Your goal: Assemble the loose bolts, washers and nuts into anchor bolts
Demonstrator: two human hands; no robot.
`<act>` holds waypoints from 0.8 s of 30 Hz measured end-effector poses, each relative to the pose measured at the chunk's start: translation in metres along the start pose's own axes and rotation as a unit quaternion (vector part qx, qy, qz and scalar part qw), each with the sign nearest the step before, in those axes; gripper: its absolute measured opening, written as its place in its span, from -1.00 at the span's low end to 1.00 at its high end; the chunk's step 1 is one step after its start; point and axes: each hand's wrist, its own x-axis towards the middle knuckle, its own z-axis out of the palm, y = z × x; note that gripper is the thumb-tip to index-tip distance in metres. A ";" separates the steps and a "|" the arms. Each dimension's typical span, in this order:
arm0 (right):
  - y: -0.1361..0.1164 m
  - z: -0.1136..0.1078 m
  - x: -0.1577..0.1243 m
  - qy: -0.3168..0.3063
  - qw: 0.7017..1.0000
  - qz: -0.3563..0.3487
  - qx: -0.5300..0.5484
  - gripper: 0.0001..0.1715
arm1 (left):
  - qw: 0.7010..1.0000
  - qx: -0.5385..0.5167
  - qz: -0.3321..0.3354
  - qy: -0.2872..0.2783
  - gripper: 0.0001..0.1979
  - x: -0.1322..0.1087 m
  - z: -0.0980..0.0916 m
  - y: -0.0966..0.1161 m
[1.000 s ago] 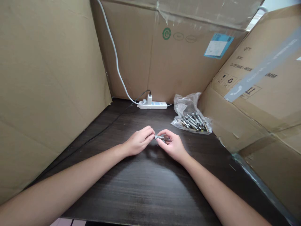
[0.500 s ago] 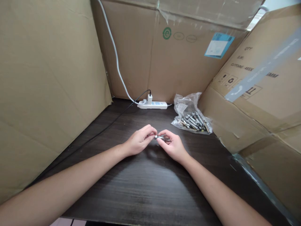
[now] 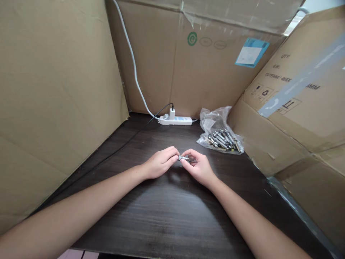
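Note:
Over the middle of the dark table, my right hand pinches a silvery expansion bolt between thumb and fingers. The bolt lies roughly level, with its nut end pointing left. At that end my left hand is closed, its fingertips pressed together on the nut. The left fingers cover the bolt's tip, and the right hand hides much of its other end. Behind my right hand, a clear plastic bag holds several similar metal bolts.
A white power strip with a plugged-in charger lies at the back. Its white cable climbs the rear carton, while a black cable runs down to the left. Cartons wall the left and right sides.
My left fingers have shifted around the nut end, from curled and raised to flatter and straighter. My right hand keeps its hold on the bolt almost unmoved.

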 end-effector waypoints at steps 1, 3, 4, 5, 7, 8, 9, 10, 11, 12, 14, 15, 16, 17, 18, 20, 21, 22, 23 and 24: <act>0.000 0.000 0.000 0.000 1.000 0.000 -0.001 -0.81 | 1.000 -0.001 0.002 0.000 -0.75 0.000 0.000 0.000; -0.001 0.000 0.000 0.000 1.000 0.001 -0.003 -0.82 | 1.000 -0.006 0.005 0.005 -0.76 0.000 0.000 -0.001; -0.001 0.000 0.000 0.000 1.000 0.002 -0.003 -0.82 | 1.000 -0.008 0.006 0.008 -0.76 0.000 0.000 -0.001; -0.001 0.000 0.000 0.000 1.000 0.003 -0.003 -0.82 | 1.000 -0.009 0.007 0.011 -0.77 0.000 0.001 -0.001; -0.002 0.000 0.001 -0.002 1.000 0.005 -0.001 -0.82 | 1.000 -0.011 0.006 0.015 -0.77 0.000 0.001 -0.001; -0.002 0.000 0.001 -0.002 1.000 0.005 0.000 -0.82 | 1.000 -0.013 0.005 0.017 -0.78 0.000 0.002 -0.001; -0.002 0.000 0.001 -0.002 1.000 0.005 0.001 -0.82 | 1.000 -0.015 0.004 0.019 -0.78 0.000 0.002 -0.001; -0.001 0.000 0.001 -0.003 1.000 0.004 0.002 -0.82 | 1.000 -0.019 0.002 0.021 -0.79 0.000 0.002 0.000; -0.001 0.000 0.001 -0.004 1.000 0.004 0.002 -0.82 | 0.999 -0.023 0.000 0.024 -0.79 0.000 0.002 0.001; -0.001 0.000 0.001 -0.005 1.000 0.004 0.003 -0.82 | 0.999 -0.026 -0.002 0.027 -0.80 0.000 0.002 0.001; 0.000 0.000 0.000 -0.006 1.000 0.005 0.001 -0.82 | 0.999 -0.028 -0.004 0.032 -0.81 0.000 0.002 0.002; 0.000 0.000 0.000 -0.005 1.000 0.004 -0.001 -0.82 | 0.999 -0.027 -0.004 0.033 -0.81 0.000 0.002 0.003; 0.000 0.000 0.000 -0.003 1.000 0.004 -0.003 -0.82 | 0.999 -0.026 -0.002 0.035 -0.82 0.000 0.002 0.003; 0.000 0.000 0.000 -0.002 1.000 0.003 -0.005 -0.82 | 0.999 -0.025 -0.001 0.035 -0.83 0.000 0.002 0.003; 0.000 0.000 0.000 -0.001 1.000 0.002 -0.007 -0.82 | 0.999 -0.025 0.002 0.036 -0.83 0.000 0.002 0.004; -0.001 0.000 0.000 -0.001 1.000 0.002 -0.008 -0.82 | 0.999 -0.025 0.005 0.037 -0.85 -0.001 0.002 0.004; -0.001 0.000 0.000 -0.001 1.000 0.002 -0.008 -0.81 | 0.999 -0.025 0.005 0.038 -0.85 -0.001 0.002 0.004; -0.001 0.000 0.000 -0.001 1.000 0.003 -0.008 -0.80 | 0.999 -0.025 0.001 0.039 -0.85 -0.001 0.002 0.003; -0.001 0.001 0.001 0.000 1.000 0.003 -0.006 -0.80 | 0.999 -0.024 -0.007 0.040 -0.85 -0.001 0.002 0.003; -0.001 0.001 0.001 0.000 1.000 0.003 -0.004 -0.80 | 0.999 -0.023 -0.016 0.041 -0.85 -0.001 0.002 0.003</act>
